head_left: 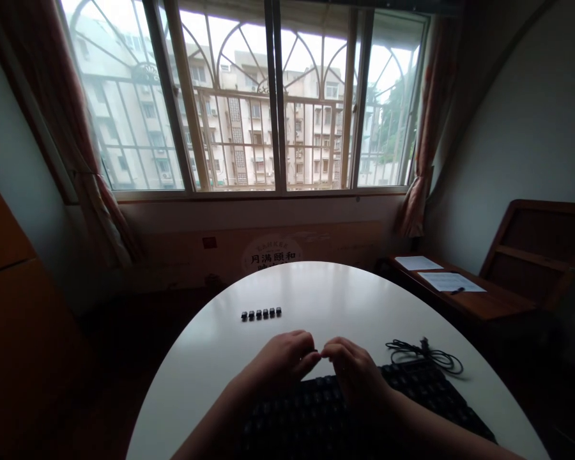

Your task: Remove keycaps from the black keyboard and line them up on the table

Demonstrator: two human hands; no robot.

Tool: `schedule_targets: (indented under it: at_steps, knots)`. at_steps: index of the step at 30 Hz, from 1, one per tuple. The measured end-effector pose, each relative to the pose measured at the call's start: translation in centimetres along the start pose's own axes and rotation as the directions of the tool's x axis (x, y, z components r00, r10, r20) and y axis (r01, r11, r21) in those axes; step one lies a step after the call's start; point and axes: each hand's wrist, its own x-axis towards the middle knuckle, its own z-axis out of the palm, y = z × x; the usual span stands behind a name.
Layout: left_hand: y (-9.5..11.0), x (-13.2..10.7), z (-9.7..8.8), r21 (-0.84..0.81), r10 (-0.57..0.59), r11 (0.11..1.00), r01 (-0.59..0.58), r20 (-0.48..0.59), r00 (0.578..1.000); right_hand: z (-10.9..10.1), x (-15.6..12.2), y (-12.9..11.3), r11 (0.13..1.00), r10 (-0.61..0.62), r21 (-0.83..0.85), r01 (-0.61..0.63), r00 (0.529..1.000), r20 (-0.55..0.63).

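A barred window (pixel 278 96) is seen across the far wall. Below it, a white rounded table (pixel 345 294) fills the middle of the view. A wooden desk (pixel 479 303) is set well apart from the table's right edge, and two sheets of paper (pixel 450 281) are laid on it.

A black keyboard (pixel 316 415) is placed along the near edge of the table, angled toward the right. The left hand (pixel 282 361) and the right hand (pixel 357 374) are held over the keyboard's far edge, with fingers curled and fingertips brought together in the middle. Whether anything is pinched between them cannot be told.

A coiled black cable (pixel 426 354) is laid just beyond the keyboard's far right corner. A row of six black keycaps (pixel 261 314) is lined up toward the far left edge of the table, well apart from the hands.
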Motion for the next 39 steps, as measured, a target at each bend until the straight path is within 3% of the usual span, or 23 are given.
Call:
schedule_targets:
  at_steps: [6,10,16,21,24,27,32,39]
  knots:
    - [-0.6,0.0,-0.2,-0.325,0.008,0.946,-0.001,0.02,1.0,0.6,-0.4,0.7,0.998,0.038,0.038,-0.04,0.997,0.073]
    - [-1.0,0.3,0.3,-0.398,0.026,0.917,0.005,0.073,0.997,0.7,-0.4,0.7,0.999,0.027,0.036,-0.029,0.998,0.06]
    - [-1.1,0.5,0.9,-0.32,0.029,0.947,-0.002,0.08,0.996,1.0,-0.7,1.4,1.0,0.021,0.009,-0.022,0.999,0.03]
    - [-2.1,0.0,-0.4,-0.125,-0.128,0.981,0.152,0.176,0.976,0.2,-0.3,1.4,0.987,0.151,0.033,-0.156,0.982,0.111]
    - [-3.8,-0.4,-1.0,0.093,-0.3,0.954,0.285,0.229,0.926,-0.4,0.5,1.7,0.965,0.261,-0.054,-0.256,0.939,0.223]
    - [-5.1,-0.5,-0.9,0.188,-0.395,0.916,0.354,0.278,0.875,-0.2,1.7,2.4,0.936,0.35,-0.163,-0.311,0.866,0.357]
    - [-5.5,-0.5,-0.4,0.219,-0.394,0.914,0.343,0.271,0.878,1.8,5.5,4.4,0.881,0.461,-0.346,-0.322,0.748,0.478]
    - [-6.2,-0.4,0.1,0.246,-0.379,0.916,0.318,0.262,0.888,6.2,11.0,9.3,0.823,0.568,-0.378,-0.424,0.616,0.545]
